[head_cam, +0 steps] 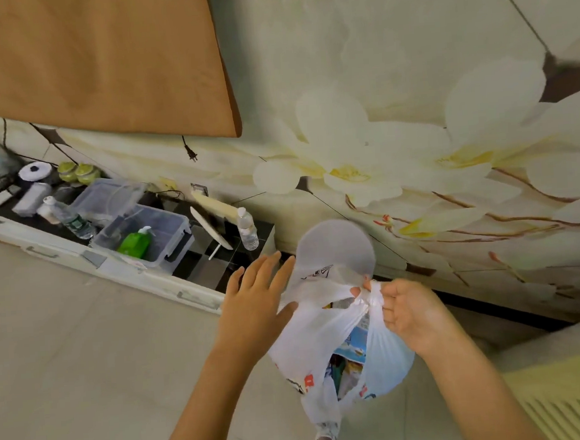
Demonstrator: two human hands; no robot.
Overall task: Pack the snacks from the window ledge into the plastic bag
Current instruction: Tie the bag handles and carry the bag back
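A white plastic bag [311, 349] hangs in front of me, full of colourful snack packets [351, 356] that show through its side opening. My right hand [408, 314] pinches the bag's gathered handles at the top and carries its weight. My left hand [253, 301] has straight, spread fingers and lies flat against the bag's left side, near the end of the window ledge [196, 271].
On the dark ledge stand a clear box [152, 236] with a green pump bottle [134, 244], two water bottles [247, 229], jars and small items. An orange curtain [99, 61] hangs above. A flowered wall is at the right; tiled floor below.
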